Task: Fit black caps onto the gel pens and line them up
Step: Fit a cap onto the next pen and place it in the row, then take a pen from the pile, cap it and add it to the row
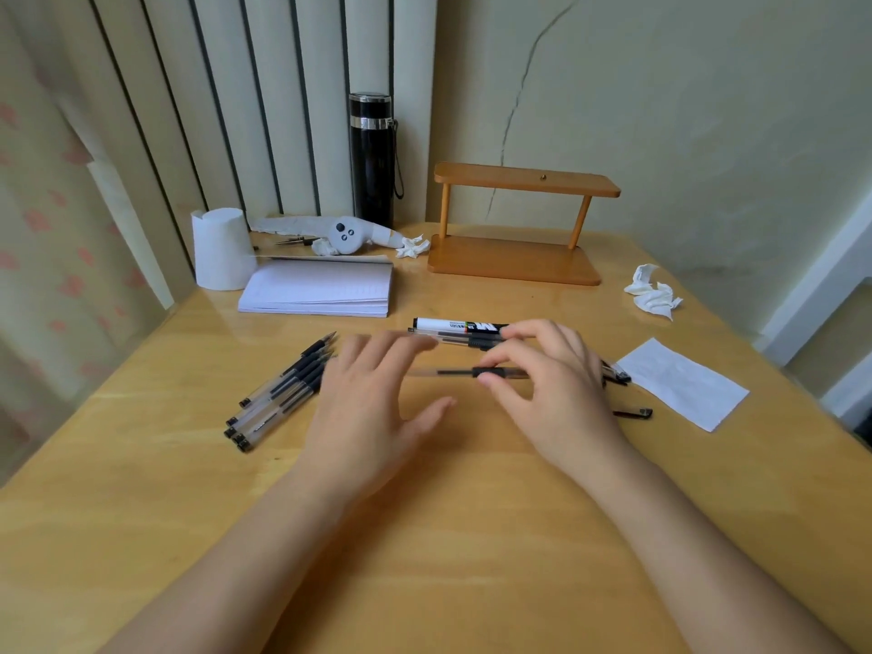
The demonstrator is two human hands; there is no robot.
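My right hand (552, 384) pinches a clear gel pen (453, 372) near its black grip, holding it level above the wooden table (424, 512). My left hand (373, 398) hovers just left of it, fingers spread, holding nothing. A second clear pen (465, 342) lies behind the fingers, in front of a black-and-white pen box (460, 326). Several uncapped gel pens (283, 394) lie in a slanted bunch at the left. A loose black cap (633, 413) rests right of my right hand, with more caps (616, 374) partly hidden behind it.
A white paper slip (684, 382) lies at the right, crumpled tissue (653, 297) beyond it. A notepad (321, 287), a white paper roll (222, 250), a black flask (373, 158) and a small wooden shelf (519, 228) stand along the back.
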